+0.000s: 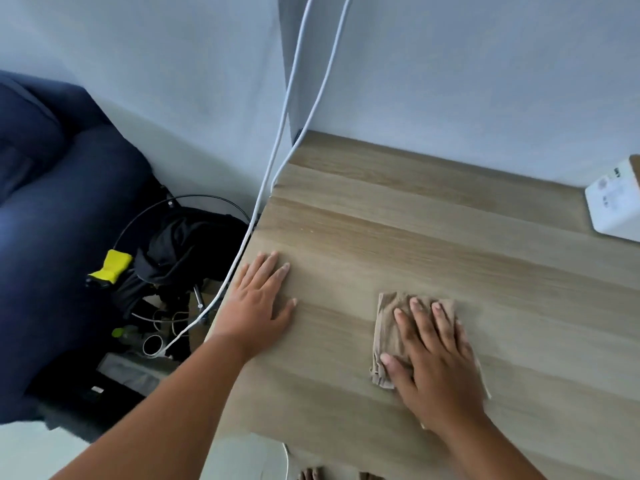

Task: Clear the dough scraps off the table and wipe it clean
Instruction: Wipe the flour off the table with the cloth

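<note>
The left hand (261,299) is being laid flat, fingers straight, at the left edge of the pale wood-grain counter (415,220). To its right, the folded beige wiping cloth (388,327), long axis running away from the person, is being pressed under the right hand (436,362), fingers spread. Faint specks, judged dough scraps, are lying beyond the left hand. A white box (616,202) is standing far right.

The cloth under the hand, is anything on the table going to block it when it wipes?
Nothing visible nearby. The right hand presses the cloth flat on bare table. The left hand rests apart, and a white box sits far off.
</note>
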### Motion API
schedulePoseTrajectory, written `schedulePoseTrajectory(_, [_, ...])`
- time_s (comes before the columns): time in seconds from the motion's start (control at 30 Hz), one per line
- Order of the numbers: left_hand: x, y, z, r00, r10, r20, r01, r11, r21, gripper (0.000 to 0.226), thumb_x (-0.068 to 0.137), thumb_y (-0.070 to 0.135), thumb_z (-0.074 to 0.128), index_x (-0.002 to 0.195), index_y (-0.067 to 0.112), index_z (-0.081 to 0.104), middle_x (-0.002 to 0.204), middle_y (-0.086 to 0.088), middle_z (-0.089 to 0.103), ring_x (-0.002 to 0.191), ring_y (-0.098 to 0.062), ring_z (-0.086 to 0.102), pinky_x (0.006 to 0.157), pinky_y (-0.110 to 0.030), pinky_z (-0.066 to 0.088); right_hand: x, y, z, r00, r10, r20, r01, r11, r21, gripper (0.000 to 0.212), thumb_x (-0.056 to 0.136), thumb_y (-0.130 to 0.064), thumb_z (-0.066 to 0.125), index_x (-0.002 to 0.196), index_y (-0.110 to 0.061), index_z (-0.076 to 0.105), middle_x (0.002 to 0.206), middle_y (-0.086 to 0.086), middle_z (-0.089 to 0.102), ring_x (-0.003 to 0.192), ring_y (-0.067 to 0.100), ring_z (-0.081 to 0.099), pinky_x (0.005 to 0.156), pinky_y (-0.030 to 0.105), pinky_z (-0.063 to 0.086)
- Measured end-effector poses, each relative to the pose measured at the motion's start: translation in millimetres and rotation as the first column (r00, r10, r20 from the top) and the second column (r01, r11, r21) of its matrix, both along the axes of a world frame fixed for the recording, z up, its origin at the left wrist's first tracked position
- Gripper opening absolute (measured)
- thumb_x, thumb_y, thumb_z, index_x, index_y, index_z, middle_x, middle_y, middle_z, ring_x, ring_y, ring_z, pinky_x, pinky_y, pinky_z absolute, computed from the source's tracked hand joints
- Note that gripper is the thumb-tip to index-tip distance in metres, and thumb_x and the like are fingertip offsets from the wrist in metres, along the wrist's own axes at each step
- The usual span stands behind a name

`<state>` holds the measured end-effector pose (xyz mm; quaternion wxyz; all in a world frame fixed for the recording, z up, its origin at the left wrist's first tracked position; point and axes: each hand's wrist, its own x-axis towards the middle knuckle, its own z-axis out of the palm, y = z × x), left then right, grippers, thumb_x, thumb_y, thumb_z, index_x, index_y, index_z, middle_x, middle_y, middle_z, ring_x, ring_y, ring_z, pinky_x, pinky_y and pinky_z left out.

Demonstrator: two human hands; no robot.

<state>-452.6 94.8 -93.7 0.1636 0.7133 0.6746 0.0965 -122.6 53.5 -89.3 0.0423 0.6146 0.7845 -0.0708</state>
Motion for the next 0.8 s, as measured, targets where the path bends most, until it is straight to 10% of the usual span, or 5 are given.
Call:
schedulePoseTrajectory(0.37, [-34.7,-116.8,-9.6,0.996,0.004,-0.090,0.010,0.987,0.160,0.076,0.101,0.056,0.045,0.162,0.013,0.029,0.172,-0.007,0.017,0.161,-0.025,0.007,0.129,-0.051,0.010,-135.5,163.1,-1.1,0.990,-0.136,-0.043,0.135,0.991,-0.011,0.077,0.096,-0.070,0.023,0.164,-0.033,0.017,0.175,-0.003,0.006,0.160,0.033,-0.002,0.124,0.067,-0.001])
schedulePoseTrajectory(0.8, [-39.9,-119.9,-15.9,0.991,-0.078,-0.107,0.100,0.972,0.213,0.080,0.097,0.055,0.054,0.161,0.012,0.032,0.171,-0.008,0.022,0.159,-0.023,0.017,0.124,-0.054,0.027,-135.6,59.9,-8.6,0.924,0.380,-0.043,-0.377,0.924,0.056,0.070,0.097,-0.062,0.038,0.159,-0.029,0.035,0.171,0.000,0.025,0.159,0.029,0.015,0.126,0.058,0.016])
